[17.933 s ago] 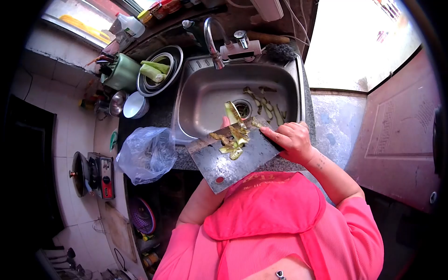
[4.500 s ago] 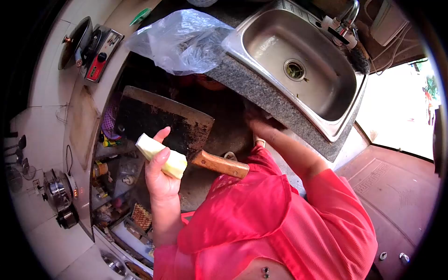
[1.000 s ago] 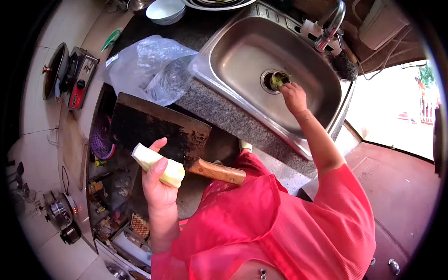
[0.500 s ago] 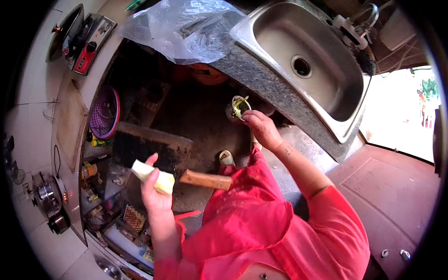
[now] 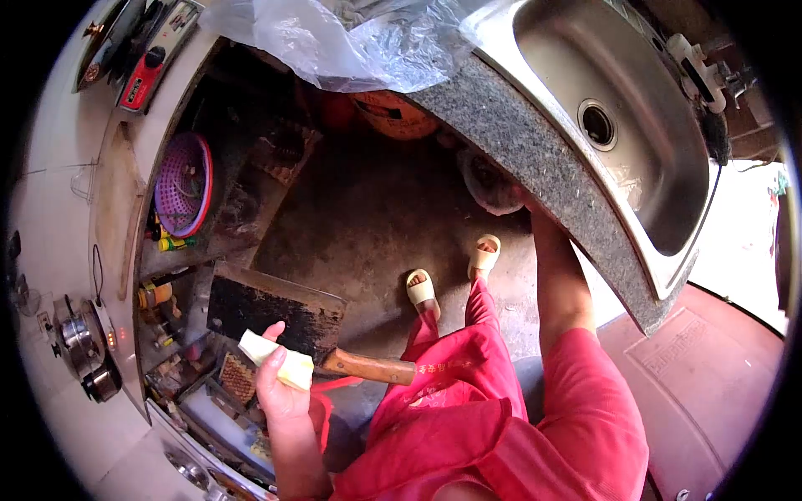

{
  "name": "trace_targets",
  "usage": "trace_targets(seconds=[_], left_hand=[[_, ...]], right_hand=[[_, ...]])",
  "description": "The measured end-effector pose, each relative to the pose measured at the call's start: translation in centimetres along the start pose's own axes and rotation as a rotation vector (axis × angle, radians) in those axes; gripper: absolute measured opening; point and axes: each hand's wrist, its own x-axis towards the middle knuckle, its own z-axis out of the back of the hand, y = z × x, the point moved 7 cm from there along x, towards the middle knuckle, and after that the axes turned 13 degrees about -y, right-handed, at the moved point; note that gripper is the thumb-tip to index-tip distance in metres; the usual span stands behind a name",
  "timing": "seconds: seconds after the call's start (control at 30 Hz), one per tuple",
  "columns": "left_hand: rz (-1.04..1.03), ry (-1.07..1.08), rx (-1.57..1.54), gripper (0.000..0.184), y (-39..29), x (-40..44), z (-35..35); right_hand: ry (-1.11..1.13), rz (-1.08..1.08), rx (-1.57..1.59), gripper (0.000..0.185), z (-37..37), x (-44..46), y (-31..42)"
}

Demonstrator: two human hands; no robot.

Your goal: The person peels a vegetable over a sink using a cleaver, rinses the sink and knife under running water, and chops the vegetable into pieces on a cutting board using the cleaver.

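Observation:
My left hand [image 5: 281,391], at the lower left, is closed round a pale peeled vegetable piece [image 5: 294,368]. A cleaver [image 5: 276,307] with a dark, worn blade and wooden handle [image 5: 372,366] lies just behind the piece, against that hand; the grip on it is hidden. My right hand [image 5: 531,203] is beneath the counter's edge, beside a bag-lined bin [image 5: 491,184]. Its fingers, and anything in them, are hidden. Above is the steel sink [image 5: 643,108], with its round drain hole [image 5: 597,125] uncovered.
A crumpled clear plastic bag [image 5: 368,50] hangs over the granite counter edge [image 5: 535,134]. Under the counter are an orange container [image 5: 393,114] and a purple basket [image 5: 182,185]. At the left are a red-fronted stove [image 5: 144,79] and a steel pot [image 5: 79,338].
My right hand lifted the drain strainer with green scraps out of the sink, then moved down under the counter beside the bin. The left hand keeps the vegetable piece. The view has shifted downward.

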Motion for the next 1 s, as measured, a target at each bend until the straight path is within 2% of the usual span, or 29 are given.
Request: trace_targets(seconds=[0.23,0.33,0.4,0.43,0.47,0.53,0.6,0.67,0.7,0.73,0.8,0.87,0.97,1.0], left_hand=[[-0.04,0.049,-0.036,0.048,-1.4,-2.4,-2.0],[-0.039,0.109,-0.085,0.049,-2.4,-3.9,-3.8],[-0.05,0.16,-0.131,0.049,-3.2,-4.9,-5.3],[-0.051,0.184,-0.158,0.048,-3.5,-5.4,-6.1],[-0.055,0.209,-0.184,0.048,-4.0,-6.0,-7.1],[-0.082,0.275,-0.186,0.048,-5.1,-7.6,-9.7],[-0.115,0.311,-0.176,0.049,-5.9,-9.3,-12.8],[-0.137,0.368,-0.134,0.051,-6.2,-10.8,-16.2],[-0.147,0.396,-0.125,0.052,-6.2,-11.4,-18.0],[-0.156,0.42,-0.116,0.052,-6.3,-12.0,-19.6],[-0.125,0.441,-0.107,0.053,-5.9,-13.3,-23.1],[-0.106,0.455,-0.104,0.052,-5.1,-13.5,-25.9],[-0.072,0.479,-0.108,0.053,-4.3,-13.8,-29.7],[-0.076,0.459,-0.112,0.053,-4.1,-14.0,-30.6]], right_hand=[[0.137,0.16,-0.132,0.019,-1.2,-3.0,0.0],[0.285,0.342,0.116,0.019,-0.1,-10.2,5.6],[0.348,0.419,0.376,0.013,6.2,-15.1,13.9],[0.217,0.623,0.537,0.015,9.2,-16.5,16.6],[0.179,0.766,0.53,0.02,12.7,-17.2,19.7],[0.084,0.866,0.543,0.023,19.8,-16.7,23.1],[-0.1,0.842,0.5,0.025,24.8,-13.1,22.6],[-0.333,0.679,0.452,0.018,28.0,-7.5,19.4],[-0.381,0.595,0.418,0.016,28.6,-4.1,17.3],[-0.386,0.466,0.357,0.016,28.8,-1.2,15.1],[-0.393,0.492,0.242,0.02,26.1,4.9,9.4],[-0.092,0.45,-0.082,0.026,21.0,8.8,4.8],[-0.15,0.634,0.047,0.03,22.4,8.9,5.3],[-0.192,0.533,0.141,0.031,24.3,10.0,6.0]])
